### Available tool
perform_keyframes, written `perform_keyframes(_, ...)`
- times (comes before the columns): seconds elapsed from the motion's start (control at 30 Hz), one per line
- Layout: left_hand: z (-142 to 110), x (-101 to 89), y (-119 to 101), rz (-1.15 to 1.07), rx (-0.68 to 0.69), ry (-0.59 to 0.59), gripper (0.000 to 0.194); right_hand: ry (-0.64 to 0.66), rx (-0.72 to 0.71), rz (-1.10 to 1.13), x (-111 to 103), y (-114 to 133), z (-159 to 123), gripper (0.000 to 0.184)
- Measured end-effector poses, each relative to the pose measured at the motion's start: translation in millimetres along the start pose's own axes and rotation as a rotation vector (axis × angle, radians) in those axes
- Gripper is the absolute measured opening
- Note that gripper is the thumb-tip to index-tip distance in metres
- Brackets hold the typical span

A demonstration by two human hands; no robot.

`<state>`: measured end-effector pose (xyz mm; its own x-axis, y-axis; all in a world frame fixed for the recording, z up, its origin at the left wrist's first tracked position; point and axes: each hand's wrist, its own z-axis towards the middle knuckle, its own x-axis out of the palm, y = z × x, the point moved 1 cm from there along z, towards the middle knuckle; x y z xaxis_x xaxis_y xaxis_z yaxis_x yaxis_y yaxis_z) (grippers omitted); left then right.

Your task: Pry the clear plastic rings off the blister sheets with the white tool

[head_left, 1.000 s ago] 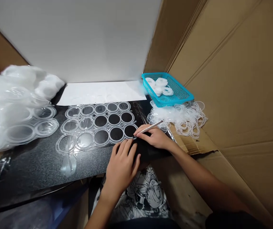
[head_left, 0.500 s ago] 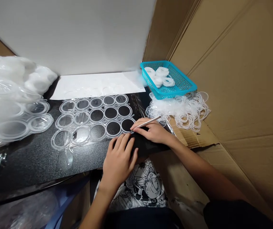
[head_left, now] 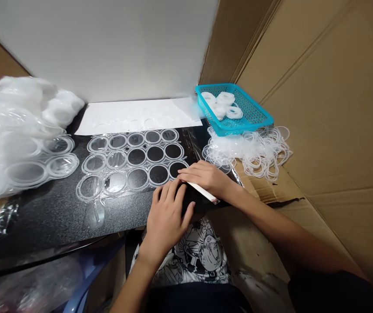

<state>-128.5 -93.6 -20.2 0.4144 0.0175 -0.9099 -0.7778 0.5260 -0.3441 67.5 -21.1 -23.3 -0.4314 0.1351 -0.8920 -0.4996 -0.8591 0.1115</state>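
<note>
White stick (head_left: 203,192), grasped under the curled fingers of my right hand (head_left: 206,177), now slants toward the black table's (head_left: 117,217) front edge; 0.5 s ago it angled up over the hand. My left hand (head_left: 166,213) lies released, thumb apart, at the ring sheet's (head_left: 137,167) near edge; I see tabletop stretching left.

White stick (head_left: 203,193) in right fingers (head_left: 191,173)

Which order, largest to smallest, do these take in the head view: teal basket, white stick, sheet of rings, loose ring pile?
1. Sheet of rings
2. Teal basket and loose ring pile: too alike to rank
3. White stick
</note>
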Motion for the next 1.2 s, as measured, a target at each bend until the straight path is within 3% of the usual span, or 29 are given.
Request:
perform_keyframes(0.13,-2,0.3,2,-0.009,0.007,-0.004,0.042,0.019,0.034,0.055,-2,2,11,0.027)
perform_keyframes(0.37,-6,2.0,4,-0.047,0.052,-0.089,0.033,0.1,0.459,0.557,-18,-1,19,0.023)
perform_keyframes(0.47,-6,2.7,3,-0.034,0.064,-0.087,0.03,0.092,0.534,0.622,-19,-1,14,0.023)
perform_keyframes(0.6,-4,2.4,0,-0.011,0.037,-0.077,0.032,0.087,0.492,0.583,-16,0,10,0.024)
perform_keyframes(0.8,1,1.4,-3,-0.008,-0.015,-0.046,0.036,0.008,0.282,0.46,-6,4,0,0.025)
perform_keyframes(1.0,1,3.0,-3,0.007,-0.006,-0.048,0.038,0.009,0.119,0.129,1,4,-6,0.029)
perform_keyframes(1.1,0,3.9,-3,0.023,-0.001,-0.055,0.039,0.044,0.136,0.045,-1,-5,10,0.031)
perform_keyframes(1.2,-2,3.1,-3,0.017,-0.002,-0.062,0.037,0.018,0.233,0.205,-10,-15,29,0.026)
